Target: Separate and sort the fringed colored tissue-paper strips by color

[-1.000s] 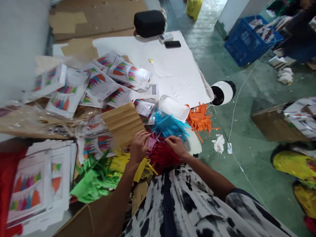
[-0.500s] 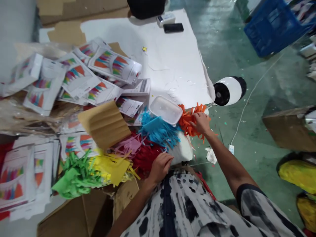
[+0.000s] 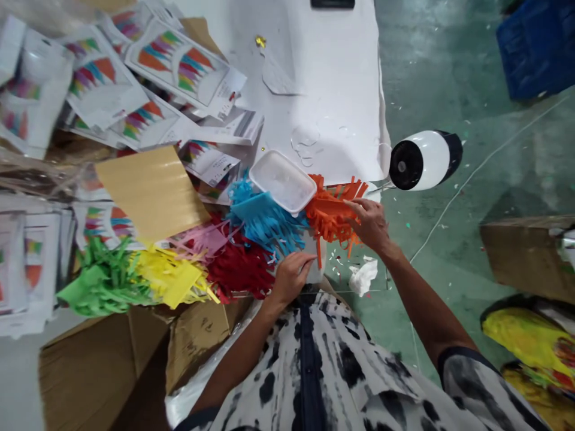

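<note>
My right hand [image 3: 372,226] is at the orange fringed paper [image 3: 331,211], with its thumb and fingers closing on the right side of the bunch. My left hand [image 3: 291,276] is held low in front of my body with fingertips pinched together; anything between them is too small to make out. An orange strip hangs close to those fingertips. Just beyond the left hand lie blue fringed paper [image 3: 267,218] and dark red fringed paper [image 3: 240,263]. A white plastic tray [image 3: 284,179] rests between the blue and orange bunches.
Pink [image 3: 202,240], yellow [image 3: 171,274] and green fringed paper [image 3: 105,281] line the table's front edge. Printed packets [image 3: 179,66] and a brown card [image 3: 150,194] cover the left. A black-and-white fan [image 3: 424,160] is at the right edge, a cardboard box [image 3: 90,365] below.
The view has shifted, so the tabletop things sit higher and further left. My right hand has closed on the edge of the orange fringe. My left hand stays pinched.
</note>
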Demonstrator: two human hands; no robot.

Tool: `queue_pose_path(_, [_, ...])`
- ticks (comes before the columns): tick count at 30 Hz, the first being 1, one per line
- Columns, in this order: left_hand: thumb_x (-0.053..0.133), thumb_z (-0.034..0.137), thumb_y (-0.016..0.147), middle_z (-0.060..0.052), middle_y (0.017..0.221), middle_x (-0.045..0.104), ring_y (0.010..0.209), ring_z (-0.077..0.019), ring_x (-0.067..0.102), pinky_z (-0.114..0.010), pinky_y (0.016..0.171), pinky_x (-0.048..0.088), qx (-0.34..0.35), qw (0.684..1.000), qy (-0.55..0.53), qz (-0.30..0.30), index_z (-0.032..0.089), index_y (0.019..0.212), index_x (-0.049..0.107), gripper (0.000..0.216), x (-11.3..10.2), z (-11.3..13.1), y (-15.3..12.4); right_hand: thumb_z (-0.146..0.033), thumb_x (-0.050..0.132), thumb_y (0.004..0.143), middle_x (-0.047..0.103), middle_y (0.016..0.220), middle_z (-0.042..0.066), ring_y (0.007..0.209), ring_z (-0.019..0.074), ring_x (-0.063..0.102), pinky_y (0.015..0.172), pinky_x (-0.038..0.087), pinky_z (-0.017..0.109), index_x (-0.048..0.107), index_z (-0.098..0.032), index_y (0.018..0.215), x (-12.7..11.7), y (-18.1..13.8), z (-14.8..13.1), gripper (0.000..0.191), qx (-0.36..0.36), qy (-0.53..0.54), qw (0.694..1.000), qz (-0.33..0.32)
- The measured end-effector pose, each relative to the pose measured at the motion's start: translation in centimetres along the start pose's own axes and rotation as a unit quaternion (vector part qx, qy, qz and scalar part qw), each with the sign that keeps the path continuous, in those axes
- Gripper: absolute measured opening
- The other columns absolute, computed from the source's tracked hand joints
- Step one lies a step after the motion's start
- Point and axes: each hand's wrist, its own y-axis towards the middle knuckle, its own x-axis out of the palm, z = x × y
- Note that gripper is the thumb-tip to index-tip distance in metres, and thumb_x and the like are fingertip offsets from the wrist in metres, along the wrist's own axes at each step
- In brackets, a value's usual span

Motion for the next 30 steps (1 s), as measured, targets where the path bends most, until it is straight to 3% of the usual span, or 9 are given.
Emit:
queue_pose_path(3, [0.058, 0.025, 0.104, -0.005, 0.105, 0.08, 0.099, -0.0205, 0.074, -0.037, 0.091, 0.056, -0.028, 1.0, -0.013, -0.006, 0.023, 0.111, 0.076, 0.019, 1.1, 0.2, -0.7, -0.037, 0.056, 0.104, 0.075, 0.102, 0.009, 0.101, 0.0255, 0.066, 0.089, 0.045, 0.04, 0.077, -0.024, 0.108, -1.3, -7.7, -0.9, 0.025, 0.06, -0.013, 0.998, -0.022])
queue_pose_path(7, [0.058, 0.025, 0.104, -0.004, 0.106, 0.08, 0.101, -0.0203, 0.075, -0.035, 0.09, 0.058, -0.069, 0.997, -0.023, -0.034, 0.024, 0.11, 0.076, 0.02, 2.6, 0.0, -1.5, -0.049, 0.066, 0.096, 0.071, 0.127, 0.014, 0.108, 0.0314, 0.067, 0.087, 0.052, 0.045, 0.07, -0.03, 0.133, -0.4, -17.8, -1.3, 0.042, 0.053, 0.018, 0.993, -0.103])
queue_pose_path(10, [0.058, 0.026, 0.104, -0.005, 0.11, 0.081, 0.103, -0.021, 0.076, -0.036, 0.092, 0.059, -0.063, 0.997, -0.023, -0.044, 0.024, 0.111, 0.077, 0.02, 3.7, 0.0, -1.4, -0.036, 0.054, 0.103, 0.075, 0.12, 0.009, 0.103, 0.0282, 0.07, 0.087, 0.056, 0.045, 0.073, -0.037, 0.127, 1.1, -20.8, -0.5, 0.031, 0.043, 0.087, 0.991, -0.094])
queue_pose_path(14, [0.06, 0.025, 0.103, -0.005, 0.108, 0.081, 0.101, -0.0206, 0.076, -0.036, 0.093, 0.06, -0.046, 0.998, -0.024, -0.048, 0.025, 0.112, 0.077, 0.02, 5.2, 0.3, -0.4, -0.036, 0.049, 0.106, 0.075, 0.086, 0.007, 0.081, 0.0233, 0.068, 0.073, 0.053, 0.035, 0.078, -0.029, 0.095, 2.0, -20.3, 0.7, 0.032, 0.049, 0.103, 0.991, -0.069])
queue_pose_path(18, [0.059, 0.024, 0.103, -0.005, 0.104, 0.081, 0.098, -0.021, 0.075, -0.037, 0.091, 0.06, -0.013, 0.999, -0.004, -0.048, 0.024, 0.11, 0.077, 0.019, 6.2, 0.8, 1.2, -0.046, 0.053, 0.106, 0.07, 0.076, 0.007, 0.071, 0.0213, 0.065, 0.064, 0.045, 0.032, 0.072, -0.026, 0.076, 1.7, -19.3, 1.3, 0.041, 0.063, 0.063, 0.994, -0.065])
queue_pose_path(21, [0.055, 0.021, 0.103, -0.009, 0.118, 0.078, 0.114, -0.0238, 0.071, -0.042, 0.102, 0.057, 0.032, 0.998, 0.054, -0.03, 0.022, 0.121, 0.074, 0.026, 6.3, 1.2, 3.3, -0.045, 0.054, 0.106, 0.077, 0.094, 0.008, 0.079, 0.0217, 0.07, 0.069, 0.046, 0.033, 0.074, -0.026, 0.081, 0.6, -18.7, 1.1, 0.037, 0.039, 0.027, 0.996, -0.07])
queue_pose_path(24, [0.056, 0.019, 0.101, -0.013, 0.156, 0.057, 0.152, -0.0293, 0.045, -0.053, 0.126, 0.037, 0.071, 0.988, 0.137, -0.019, 0.022, 0.152, 0.054, 0.051, 6.2, 1.4, 5.9, -0.043, 0.058, 0.105, 0.078, 0.112, 0.008, 0.092, 0.0226, 0.072, 0.078, 0.049, 0.034, 0.077, -0.027, 0.094, -1.4, -16.9, 0.5, 0.027, 0.037, 0.029, 0.998, -0.048])
queue_pose_path(27, [0.062, 0.024, 0.099, -0.013, 0.169, 0.039, 0.163, -0.0332, 0.023, -0.065, 0.132, 0.013, 0.079, 0.976, 0.197, -0.042, 0.024, 0.165, 0.033, 0.073, 6.7, 0.8, 7.9, -0.039, 0.056, 0.105, 0.076, 0.113, 0.008, 0.097, 0.022, 0.072, 0.084, 0.052, 0.034, 0.076, -0.028, 0.109, -2.9, -12.1, -0.3, 0.023, 0.064, 0.074, 0.995, -0.024])
queue_pose_path(30, [0.062, 0.025, 0.098, -0.015, 0.168, 0.041, 0.162, -0.0338, 0.026, -0.068, 0.132, 0.011, 0.081, 0.971, 0.215, -0.066, 0.022, 0.164, 0.034, 0.071, 7.5, -0.2, 8.1, -0.036, 0.049, 0.107, 0.074, 0.118, 0.009, 0.11, 0.0255, 0.067, 0.095, 0.049, 0.038, 0.074, -0.028, 0.117, -2.1, -4.6, -0.9, 0.028, 0.041, 0.064, 0.997, -0.015])
